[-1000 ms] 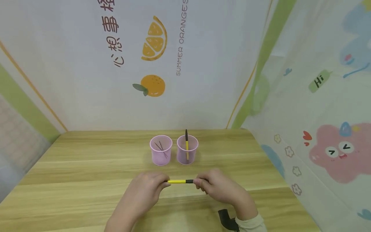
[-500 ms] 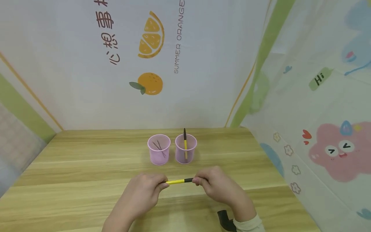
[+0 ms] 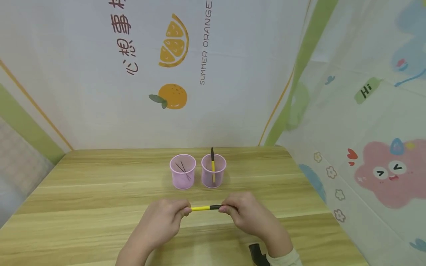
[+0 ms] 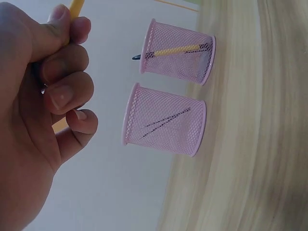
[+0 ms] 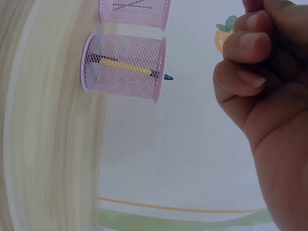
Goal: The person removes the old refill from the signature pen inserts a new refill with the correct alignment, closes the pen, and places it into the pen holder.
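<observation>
A yellow pen with a black end lies level between my two hands, above the table. My left hand pinches its yellow end between thumb and index finger; the other fingers curl inward in the left wrist view. My right hand pinches the black end with thumb and fingertips, which cover its tip. In the right wrist view the pen is out of sight and only curled fingers show. Just beyond the hands stand two pink mesh pen holders, the left one and the right one, upright and slightly apart.
Thin dark rods lean in the left holder. Another yellow-and-black pen stands in the right holder. A black curved object shows beside the right wrist. Printed curtains rise behind the wooden table and on its right.
The head view has shifted slightly. Both hands keep hold of the pen; a little more of its black part shows beside the right fingers. The holders stand as before.
</observation>
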A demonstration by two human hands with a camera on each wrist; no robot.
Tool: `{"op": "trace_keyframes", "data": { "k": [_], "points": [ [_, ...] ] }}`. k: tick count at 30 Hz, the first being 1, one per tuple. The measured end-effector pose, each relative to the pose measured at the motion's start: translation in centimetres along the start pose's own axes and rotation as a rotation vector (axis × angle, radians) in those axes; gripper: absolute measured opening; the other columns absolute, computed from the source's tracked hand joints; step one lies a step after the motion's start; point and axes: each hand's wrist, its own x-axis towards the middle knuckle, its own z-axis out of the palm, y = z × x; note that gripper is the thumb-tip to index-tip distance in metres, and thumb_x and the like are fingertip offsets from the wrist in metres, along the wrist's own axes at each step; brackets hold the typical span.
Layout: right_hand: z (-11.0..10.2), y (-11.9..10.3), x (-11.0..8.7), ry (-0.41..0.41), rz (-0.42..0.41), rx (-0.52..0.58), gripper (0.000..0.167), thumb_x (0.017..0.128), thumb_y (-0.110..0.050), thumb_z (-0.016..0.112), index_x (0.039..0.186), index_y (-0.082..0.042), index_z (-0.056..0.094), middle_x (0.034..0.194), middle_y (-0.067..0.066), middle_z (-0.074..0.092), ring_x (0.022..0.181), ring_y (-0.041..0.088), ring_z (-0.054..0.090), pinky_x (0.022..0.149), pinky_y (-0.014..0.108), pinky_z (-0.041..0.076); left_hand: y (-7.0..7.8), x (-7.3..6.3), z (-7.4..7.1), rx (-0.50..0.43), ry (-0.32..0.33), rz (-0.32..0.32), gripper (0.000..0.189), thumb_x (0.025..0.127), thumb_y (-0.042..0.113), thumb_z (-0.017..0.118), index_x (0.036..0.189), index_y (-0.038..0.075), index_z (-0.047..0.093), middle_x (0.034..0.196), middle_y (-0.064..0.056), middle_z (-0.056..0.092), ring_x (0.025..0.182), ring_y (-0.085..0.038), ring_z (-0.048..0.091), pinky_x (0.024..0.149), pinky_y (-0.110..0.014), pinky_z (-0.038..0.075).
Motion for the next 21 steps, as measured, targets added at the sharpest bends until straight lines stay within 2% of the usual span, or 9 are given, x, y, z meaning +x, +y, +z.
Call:
{"op": "trace_keyframes", "data": {
  "k": [3, 7, 13, 16, 18, 21],
  "points": [
    [0.1, 0.1, 0.1, 0.043, -0.024, 0.008, 0.008, 0.093, -0.01, 0.08, 0.086, -0.01, 0.075, 0.073, -0.005, 0.066, 0.067, -0.008, 0.043, 0.057, 0.009, 0.043, 0.1, 0.0, -0.3, 0.01, 0.008, -0.007, 0.018, 0.099, 0.022, 0.073, 0.082, 0.028, 0.069, 0.066, 0.021, 0.046, 0.059, 0.006, 0.036, 0.053, -0.018, 0.034],
    [0.2, 0.2, 0.2, 0.082, -0.011, 0.041, 0.012, 0.088, -0.008, 0.085, 0.087, -0.012, 0.073, 0.076, -0.007, 0.068, 0.071, -0.007, 0.051, 0.063, 0.014, 0.05, 0.1, 0.0, -0.4, 0.034, 0.018, -0.006, 0.018, 0.098, 0.023, 0.073, 0.082, 0.029, 0.068, 0.065, 0.021, 0.046, 0.058, 0.006, 0.035, 0.053, -0.018, 0.033],
    [0.2, 0.3, 0.3, 0.067, 0.028, 0.062, 0.013, 0.09, -0.012, 0.084, 0.093, -0.012, 0.072, 0.082, -0.007, 0.069, 0.077, -0.004, 0.058, 0.07, 0.021, 0.057, 0.2, 0.3, -0.3, 0.077, 0.056, -0.012, 0.027, 0.097, 0.021, 0.077, 0.076, 0.028, 0.061, 0.063, 0.021, 0.039, 0.057, 0.004, 0.033, 0.053, -0.018, 0.032],
    [0.1, 0.2, 0.4, 0.023, 0.095, 0.07, 0.007, 0.099, -0.02, 0.076, 0.1, -0.013, 0.074, 0.088, -0.008, 0.071, 0.081, -0.002, 0.06, 0.075, 0.022, 0.058, -0.1, 0.5, -0.1, 0.112, 0.107, 0.011, 0.027, 0.095, 0.022, 0.079, 0.077, 0.027, 0.06, 0.063, 0.02, 0.038, 0.058, 0.003, 0.032, 0.053, -0.018, 0.032],
    [-0.1, 0.2, 0.6, -0.022, 0.167, 0.069, 0.015, 0.105, -0.026, 0.068, 0.105, -0.013, 0.075, 0.093, -0.006, 0.072, 0.084, -0.001, 0.061, 0.078, 0.024, 0.058, -0.4, 0.7, -0.1, 0.141, 0.136, 0.034, 0.025, 0.094, 0.022, 0.08, 0.079, 0.026, 0.061, 0.063, 0.019, 0.038, 0.058, 0.002, 0.032, 0.054, -0.018, 0.033],
    [-0.2, 0.4, 1.2, -0.093, 0.257, 0.073, 0.027, 0.112, -0.032, 0.055, 0.104, -0.014, 0.073, 0.091, -0.005, 0.069, 0.083, 0.002, 0.059, 0.076, 0.024, 0.055, -0.9, 1.1, 0.0, 0.184, 0.16, 0.053, 0.022, 0.094, 0.021, 0.08, 0.081, 0.025, 0.062, 0.066, 0.017, 0.041, 0.059, 0.001, 0.034, 0.054, -0.019, 0.037]
  ]
}}
